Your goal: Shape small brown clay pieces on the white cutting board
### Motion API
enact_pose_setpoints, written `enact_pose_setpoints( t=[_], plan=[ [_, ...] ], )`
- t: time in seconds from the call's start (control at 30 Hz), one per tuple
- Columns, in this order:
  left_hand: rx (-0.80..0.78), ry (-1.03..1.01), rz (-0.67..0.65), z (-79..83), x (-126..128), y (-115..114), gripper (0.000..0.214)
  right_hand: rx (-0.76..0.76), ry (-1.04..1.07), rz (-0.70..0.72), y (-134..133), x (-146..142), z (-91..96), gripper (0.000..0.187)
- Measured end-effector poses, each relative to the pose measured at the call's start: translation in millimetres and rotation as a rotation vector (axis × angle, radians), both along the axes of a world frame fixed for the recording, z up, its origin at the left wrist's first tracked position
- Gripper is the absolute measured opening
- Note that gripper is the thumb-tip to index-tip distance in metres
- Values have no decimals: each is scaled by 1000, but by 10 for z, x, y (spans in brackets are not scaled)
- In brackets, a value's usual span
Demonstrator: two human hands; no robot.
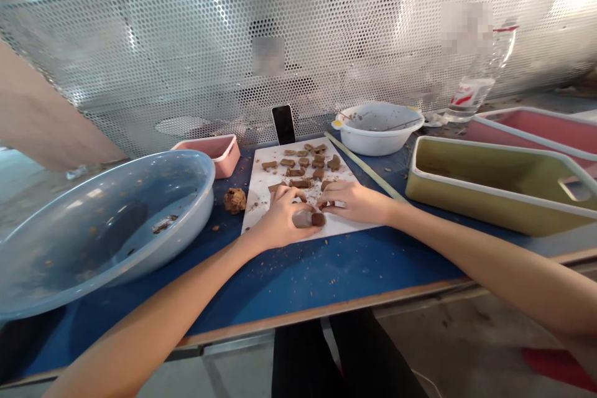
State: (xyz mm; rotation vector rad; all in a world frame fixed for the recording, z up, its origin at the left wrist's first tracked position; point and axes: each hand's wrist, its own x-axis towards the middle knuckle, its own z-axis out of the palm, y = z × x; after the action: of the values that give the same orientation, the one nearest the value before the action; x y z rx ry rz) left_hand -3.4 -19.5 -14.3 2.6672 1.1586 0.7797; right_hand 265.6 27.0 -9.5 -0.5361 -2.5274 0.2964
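Head view: a small brown lump (318, 219) was pinched by the left hand (282, 221) at the white board's (260, 202) six o'clock edge. It was apparently steadied by the right hand (354, 202), laid flat with its fingertips against it. Shaped pieces (305, 165) were set apart toward twelve o'clock.

The lump (303, 219) at the left hand (280, 221) was greyish brown, the piece (318, 219) at the right hand (357, 202) darker brown. The board (259, 211) under both hands was white, the worktop (298, 273) deep blue with brown crumbs (216, 227). Left of the hands sat a pale blue basin (186, 186); right of them, an olive-yellow tray (466, 205) rimmed white. Beyond, a silver screen (186, 43) bore rows of small round holes.
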Motion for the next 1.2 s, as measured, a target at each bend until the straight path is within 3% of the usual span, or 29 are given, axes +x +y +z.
enact_pose_setpoints(
  t=[0.43,0.73,1.2],
  plan=[
    [16,-23,-75,-21,6,42,15,52,-42,60,56,3,-92,22],
    [53,-26,-74,-81,-29,74,25,96,-71,63,46,6,-73,20],
    [25,-11,-70,-87,-30,80,23,60,-121,41,60,8,-59,24]
  ],
)
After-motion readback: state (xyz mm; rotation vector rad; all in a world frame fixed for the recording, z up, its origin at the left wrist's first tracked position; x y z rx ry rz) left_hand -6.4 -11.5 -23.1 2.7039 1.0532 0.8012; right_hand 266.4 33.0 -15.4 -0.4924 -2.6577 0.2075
